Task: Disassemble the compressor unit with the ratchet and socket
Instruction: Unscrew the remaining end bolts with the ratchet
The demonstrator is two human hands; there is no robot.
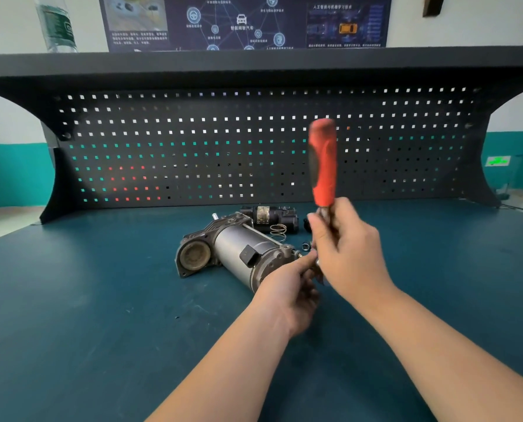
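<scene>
Head view shows the right hand curled round the shaft of the upright, red-handled ratchet, while the left hand pinches at a bolt end just beside the compressor unit lying on the bench.

We log one workbench with a dark teal matte top. Lying directly on it: a grey metal cylindrical compressor unit on its side near centre; a black motor-like component just behind it; a bare wire coil spring between them; small dark fittings just beside the spring.
</scene>
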